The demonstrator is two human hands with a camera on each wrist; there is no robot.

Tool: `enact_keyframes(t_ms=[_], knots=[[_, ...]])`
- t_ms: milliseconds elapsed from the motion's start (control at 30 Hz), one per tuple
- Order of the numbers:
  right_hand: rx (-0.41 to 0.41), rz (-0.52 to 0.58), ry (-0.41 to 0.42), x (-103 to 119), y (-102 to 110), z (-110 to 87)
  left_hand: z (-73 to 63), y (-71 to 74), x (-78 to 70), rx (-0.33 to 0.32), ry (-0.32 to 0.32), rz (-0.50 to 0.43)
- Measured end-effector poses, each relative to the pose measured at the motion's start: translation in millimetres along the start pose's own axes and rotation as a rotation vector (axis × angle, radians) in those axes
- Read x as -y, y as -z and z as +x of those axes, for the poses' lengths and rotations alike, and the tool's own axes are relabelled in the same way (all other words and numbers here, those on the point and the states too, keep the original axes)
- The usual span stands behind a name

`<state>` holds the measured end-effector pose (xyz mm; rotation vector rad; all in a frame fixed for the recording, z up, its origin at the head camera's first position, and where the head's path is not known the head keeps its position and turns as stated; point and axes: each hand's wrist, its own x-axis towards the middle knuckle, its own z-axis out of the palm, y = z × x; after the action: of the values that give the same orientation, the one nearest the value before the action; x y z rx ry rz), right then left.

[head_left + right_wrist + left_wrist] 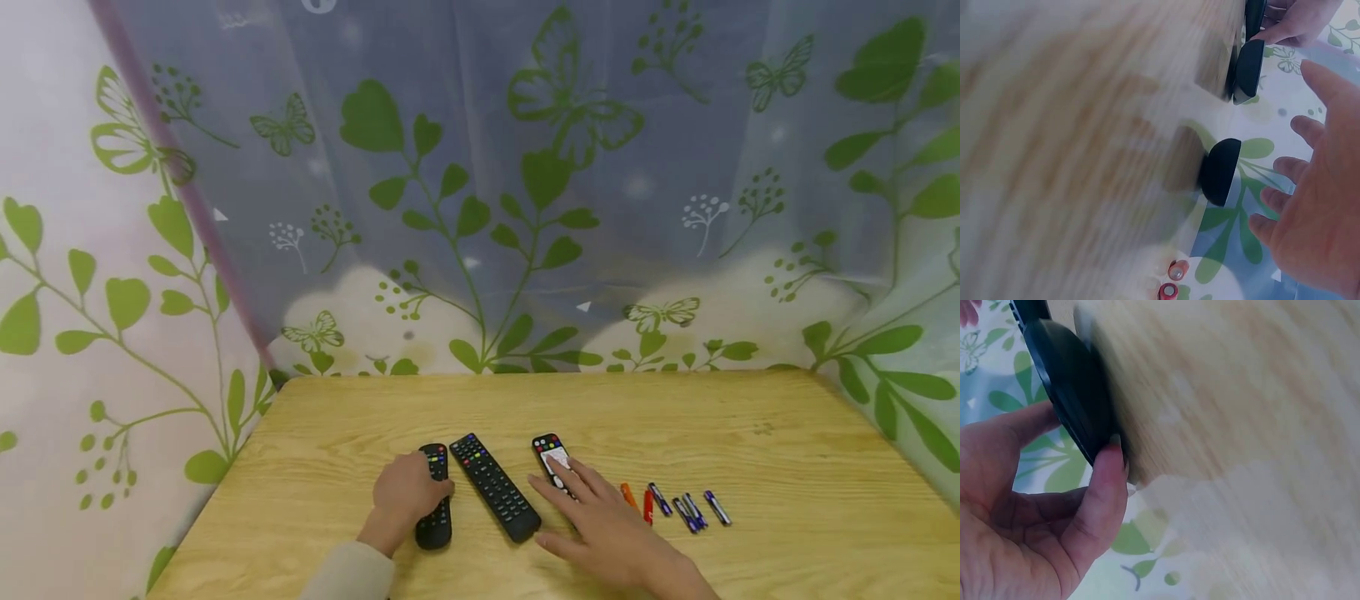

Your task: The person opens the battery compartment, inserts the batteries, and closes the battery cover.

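Note:
Three black remote controls lie on the wooden table. My left hand (pixel 405 496) grips the leftmost remote (pixel 434 533) by its sides; in the left wrist view the thumb and fingers pinch the dark remote (pixel 1072 387). Beside it, the longest remote (pixel 497 490) lies at a slant. Over the third remote (pixel 546 442), which has a white button area, hovers my right hand (pixel 600 525) with fingers spread. That hand covers the remote's lower part. In the right wrist view the right hand (pixel 1329 194) stands apart from the remote's rounded end (pixel 1221 172).
Right of the right hand lie an orange battery (pixel 629 497), a red battery (pixel 648 507) and several purple-and-silver batteries (pixel 717 507). A curtain (pixel 480 208) with green leaves and butterflies hangs behind the table (pixel 795 467) and at its sides.

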<state>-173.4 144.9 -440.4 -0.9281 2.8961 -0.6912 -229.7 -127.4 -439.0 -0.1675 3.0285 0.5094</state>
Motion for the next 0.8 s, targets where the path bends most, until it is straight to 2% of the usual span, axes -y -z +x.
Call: enact_keyframes(t_ms=[300,600,733,800], knots=[[0.030,-0.032,0.003,5.4,-3.5,6.7,-1.5,10.1,3.5,0.017,0.002,-0.026],[0.037,-0.046,0.036,7.1,-3.3,5.2,-1.2,7.8,7.7,0.012,0.012,-0.057],[0.039,-0.024,0.035,6.7,-1.9,3.5,-1.0,9.3,12.3,0.023,-0.002,-0.107],[0.040,-0.015,0.034,6.5,-0.7,3.0,-0.1,10.5,16.5,0.038,0.000,-0.170]])
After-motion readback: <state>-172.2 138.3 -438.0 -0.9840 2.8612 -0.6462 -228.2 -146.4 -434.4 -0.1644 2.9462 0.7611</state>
